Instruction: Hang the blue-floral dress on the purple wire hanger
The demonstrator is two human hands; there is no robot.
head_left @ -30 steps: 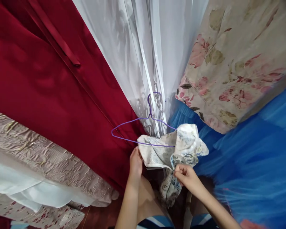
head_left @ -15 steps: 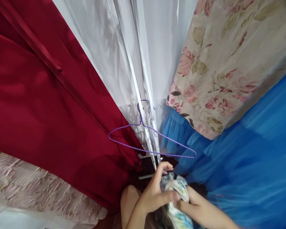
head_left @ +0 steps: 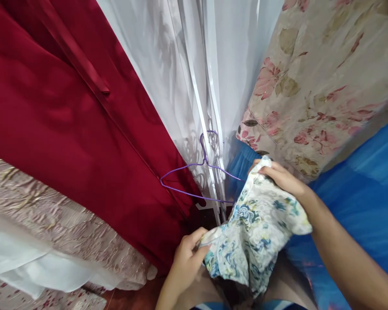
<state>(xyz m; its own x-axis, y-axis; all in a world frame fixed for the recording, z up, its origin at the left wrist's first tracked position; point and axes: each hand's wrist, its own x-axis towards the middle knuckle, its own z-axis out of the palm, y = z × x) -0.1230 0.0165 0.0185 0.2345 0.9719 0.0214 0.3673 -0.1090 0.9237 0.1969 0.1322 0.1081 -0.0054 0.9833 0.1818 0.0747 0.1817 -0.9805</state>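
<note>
Stretched between my two hands is a white cloth garment with a blue and green floral print; its exact kind I cannot tell. My left hand pinches its lower left edge. Higher up, my right hand grips the opposite corner, fingers closed over the edge. Behind the cloth is a purple hanger, its right end hidden by the fabric. Its hook sits by white hanging straps.
Long garments hang all round: red cloth at left, white fabric at centre, beige floral cloth and blue tulle at right. A textured pinkish fabric and white folds fill the lower left.
The bunched floral garment has been spread out between my hands. My right hand has moved up and right, while my left hand has moved slightly left and down. The view has shifted a little.
</note>
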